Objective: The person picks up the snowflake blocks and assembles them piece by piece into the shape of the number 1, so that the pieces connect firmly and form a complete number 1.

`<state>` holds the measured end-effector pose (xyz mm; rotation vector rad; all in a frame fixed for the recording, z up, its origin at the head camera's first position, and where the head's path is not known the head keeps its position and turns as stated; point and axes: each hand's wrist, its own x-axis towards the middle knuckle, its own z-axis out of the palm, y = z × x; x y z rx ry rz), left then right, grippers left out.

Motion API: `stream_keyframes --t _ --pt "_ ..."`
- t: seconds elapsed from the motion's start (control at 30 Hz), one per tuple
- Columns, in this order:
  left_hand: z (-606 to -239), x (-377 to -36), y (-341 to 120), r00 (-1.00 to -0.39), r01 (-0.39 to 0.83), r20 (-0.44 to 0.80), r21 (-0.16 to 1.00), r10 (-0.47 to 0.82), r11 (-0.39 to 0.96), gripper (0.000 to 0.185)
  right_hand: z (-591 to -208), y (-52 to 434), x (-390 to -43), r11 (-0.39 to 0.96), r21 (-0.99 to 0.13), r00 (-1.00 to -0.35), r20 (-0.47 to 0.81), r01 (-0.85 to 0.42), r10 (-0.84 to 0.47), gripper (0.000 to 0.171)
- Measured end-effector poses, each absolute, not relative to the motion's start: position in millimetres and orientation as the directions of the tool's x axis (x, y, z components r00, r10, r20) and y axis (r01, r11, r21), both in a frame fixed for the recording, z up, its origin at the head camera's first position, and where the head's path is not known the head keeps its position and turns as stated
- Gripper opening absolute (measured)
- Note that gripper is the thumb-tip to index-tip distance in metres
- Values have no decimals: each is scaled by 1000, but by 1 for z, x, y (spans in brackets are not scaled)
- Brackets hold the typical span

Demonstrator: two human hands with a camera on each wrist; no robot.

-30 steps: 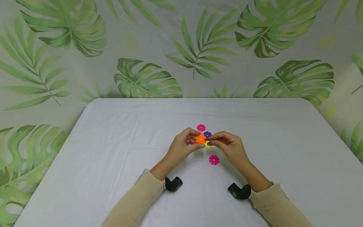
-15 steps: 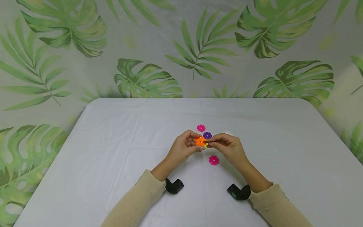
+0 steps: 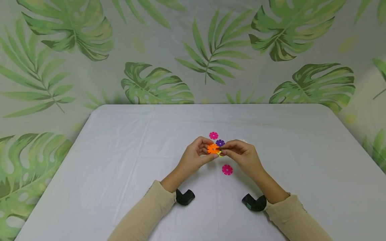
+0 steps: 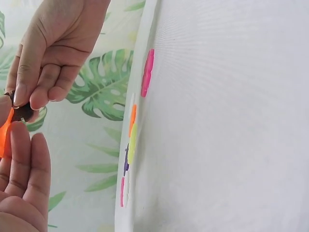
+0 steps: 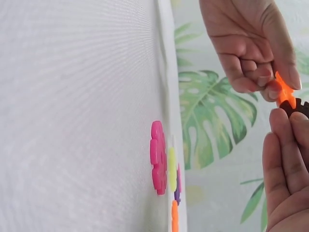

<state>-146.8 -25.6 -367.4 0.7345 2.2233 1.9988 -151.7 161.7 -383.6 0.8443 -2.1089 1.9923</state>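
Note:
My left hand [image 3: 208,150] pinches an orange flower-shaped disc [image 3: 213,148] just above the table's middle. Against the orange disc's right edge, my right hand [image 3: 225,150] pinches a dark brown disc [image 3: 221,149]. The right wrist view shows the brown disc [image 5: 300,107] meeting the orange disc [image 5: 285,94] edge to edge between the fingertips. In the left wrist view the brown disc [image 4: 21,113] is mostly hidden by fingers. A yellow-green disc [image 3: 220,154] lies on the cloth under the hands.
Loose discs lie on the white tablecloth [image 3: 126,150]: a pink one [image 3: 213,135], a purple one [image 3: 220,143], a white one [image 3: 242,141] and a nearer pink one [image 3: 227,169]. Another orange disc [image 4: 132,118] lies on the cloth. A leaf-print backdrop [image 3: 193,50] stands behind.
Both hands have stayed almost in place. The right hand has edged slightly left, so the brown disc sits closer against the orange one.

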Motion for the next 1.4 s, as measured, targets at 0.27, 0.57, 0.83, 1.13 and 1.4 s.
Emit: stream_keyframes --t 0.27,0.57,0.83,1.13,1.4 --pt "-361 -143 -26 -857 389 334 919 393 67 37 -381 161 -150 -4 -888 -840 438 -461 -322 18" --pt "-362 -144 -25 -796 498 439 866 417 39 33 -366 155 -142 -53 -888 -833 448 -456 -324 20" --pt "-363 -144 -25 -772 525 457 850 441 39 33 -364 155 -141 -53 -888 -831 447 -456 -330 21" --pt "-367 -145 -25 -771 534 457 843 443 58 35 -363 155 -140 -33 -919 -861 381 -394 -338 16" --pt "-367 -145 -25 -763 560 469 824 444 92 37 -364 154 -140 -16 -943 -892 318 -331 -321 13"
